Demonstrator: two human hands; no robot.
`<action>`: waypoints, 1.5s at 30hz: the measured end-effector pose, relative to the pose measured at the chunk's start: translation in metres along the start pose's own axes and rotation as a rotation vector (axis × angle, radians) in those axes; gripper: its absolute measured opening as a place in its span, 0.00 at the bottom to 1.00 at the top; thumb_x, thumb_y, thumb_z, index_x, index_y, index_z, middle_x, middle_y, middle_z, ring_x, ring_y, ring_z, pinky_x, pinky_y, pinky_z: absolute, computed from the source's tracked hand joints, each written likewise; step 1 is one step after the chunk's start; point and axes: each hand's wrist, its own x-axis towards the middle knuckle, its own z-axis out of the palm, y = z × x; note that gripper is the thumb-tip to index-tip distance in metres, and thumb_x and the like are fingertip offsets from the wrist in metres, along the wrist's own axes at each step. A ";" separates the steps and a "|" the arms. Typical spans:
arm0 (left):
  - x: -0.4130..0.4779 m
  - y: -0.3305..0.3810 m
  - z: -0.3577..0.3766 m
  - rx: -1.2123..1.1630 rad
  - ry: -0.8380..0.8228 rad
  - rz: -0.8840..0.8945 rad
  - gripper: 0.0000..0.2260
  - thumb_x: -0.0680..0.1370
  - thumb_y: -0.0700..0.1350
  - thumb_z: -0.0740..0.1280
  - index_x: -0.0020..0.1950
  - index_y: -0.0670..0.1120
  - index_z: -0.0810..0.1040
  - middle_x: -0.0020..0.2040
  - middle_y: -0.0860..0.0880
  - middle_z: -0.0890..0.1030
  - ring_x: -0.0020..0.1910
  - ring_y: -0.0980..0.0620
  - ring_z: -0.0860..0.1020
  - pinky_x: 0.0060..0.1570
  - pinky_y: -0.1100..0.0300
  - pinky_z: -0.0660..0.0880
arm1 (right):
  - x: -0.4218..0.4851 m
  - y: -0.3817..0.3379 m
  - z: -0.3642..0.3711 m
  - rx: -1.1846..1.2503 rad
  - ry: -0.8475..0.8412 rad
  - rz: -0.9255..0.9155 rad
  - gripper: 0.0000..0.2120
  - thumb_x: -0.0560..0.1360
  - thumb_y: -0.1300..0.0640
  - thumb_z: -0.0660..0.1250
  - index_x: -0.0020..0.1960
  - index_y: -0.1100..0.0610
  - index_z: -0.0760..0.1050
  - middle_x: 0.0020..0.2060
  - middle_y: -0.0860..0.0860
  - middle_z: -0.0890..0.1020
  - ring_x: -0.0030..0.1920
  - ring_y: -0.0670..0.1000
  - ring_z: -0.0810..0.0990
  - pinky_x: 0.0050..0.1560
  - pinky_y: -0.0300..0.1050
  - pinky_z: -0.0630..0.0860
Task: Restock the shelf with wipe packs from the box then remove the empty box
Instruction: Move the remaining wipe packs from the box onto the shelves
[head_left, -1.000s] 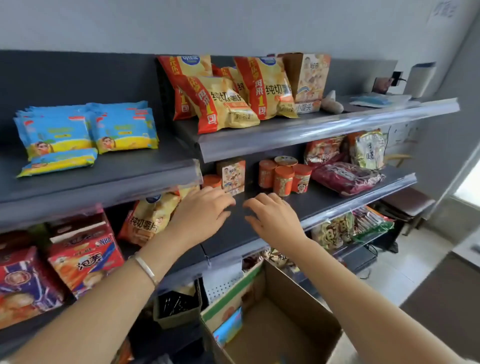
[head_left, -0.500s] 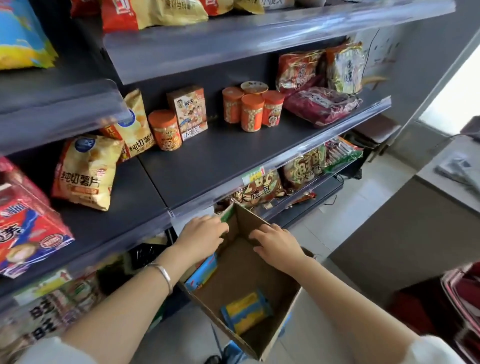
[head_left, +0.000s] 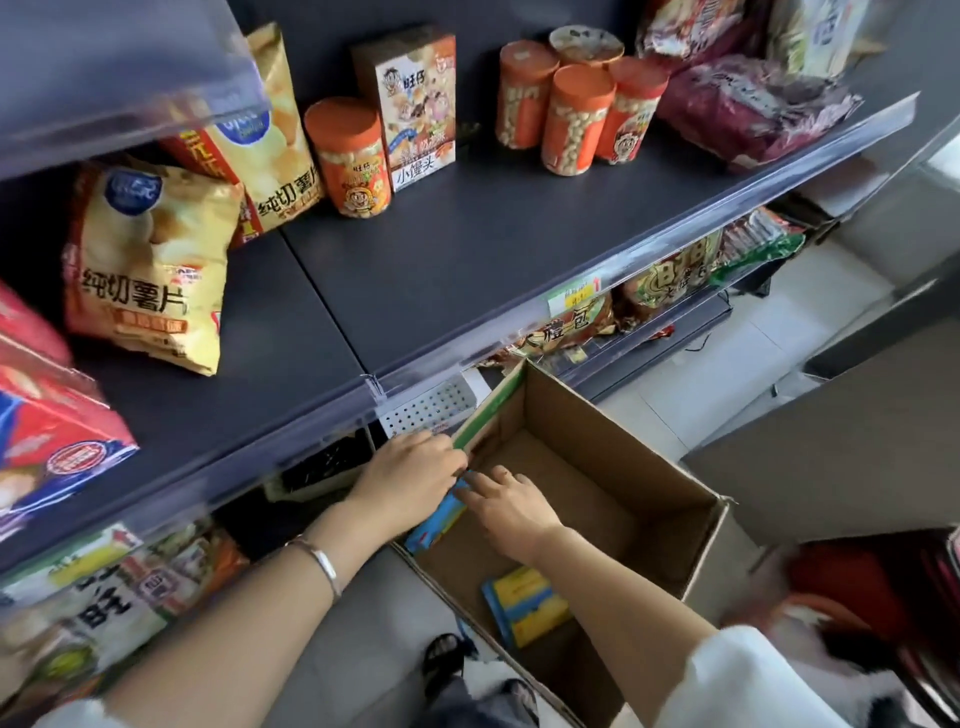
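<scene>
Cardboard box (head_left: 649, 467) stands open on the tiled floor (head_left: 753, 353), just in front of the lower tiers of the shelf (head_left: 467, 249), with its green-edged flap raised on the shelf side. I see two wipe packs inside it. One blue wipe pack (head_left: 434, 519) stands on edge against the box's left inner wall. A second wipe pack (head_left: 524, 603), blue and yellow, lies flat on the box bottom near the corner closest to me, well apart from both hands.

Left hand (head_left: 410, 475) sits at the box's left wall, just below the flap, with its fingertips over the top end of the upright blue pack. I cannot tell whether those fingers clasp the pack or only touch it. A silver bracelet (head_left: 322, 564) circles that wrist.

Right hand (head_left: 511, 512) reaches inside the box, palm down, fingers fairly straight and slightly spread. Their tips meet the upper end of the same blue pack, just beside the left hand. It grips nothing that I can see.

On the shelf tier above the box I note:
- yellow chip bags (head_left: 150, 270) at the left;
- a lone orange canister (head_left: 353, 156) beside a snack carton (head_left: 415, 104);
- a cluster of orange canisters (head_left: 571, 119) further right;
- a bare grey stretch in front of these goods.
</scene>
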 end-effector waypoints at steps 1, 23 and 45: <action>-0.001 -0.002 0.004 -0.012 0.015 0.007 0.11 0.79 0.44 0.59 0.59 0.49 0.76 0.58 0.50 0.76 0.61 0.48 0.72 0.59 0.55 0.67 | 0.005 -0.002 0.004 -0.011 -0.013 -0.006 0.23 0.79 0.60 0.57 0.74 0.54 0.61 0.71 0.54 0.64 0.69 0.59 0.62 0.60 0.55 0.67; 0.046 0.060 0.054 -0.027 -0.450 -0.237 0.05 0.77 0.42 0.64 0.51 0.42 0.73 0.53 0.42 0.77 0.53 0.41 0.77 0.41 0.53 0.70 | -0.024 0.070 0.009 0.371 -0.015 0.052 0.14 0.76 0.54 0.65 0.61 0.52 0.77 0.52 0.54 0.77 0.56 0.56 0.76 0.51 0.50 0.73; 0.043 0.045 0.083 -0.010 -0.338 -0.424 0.08 0.78 0.42 0.63 0.56 0.44 0.71 0.53 0.44 0.77 0.52 0.43 0.77 0.38 0.55 0.69 | -0.003 0.047 0.068 -0.176 -0.454 -0.083 0.18 0.78 0.61 0.61 0.68 0.59 0.70 0.67 0.57 0.68 0.68 0.60 0.66 0.62 0.54 0.69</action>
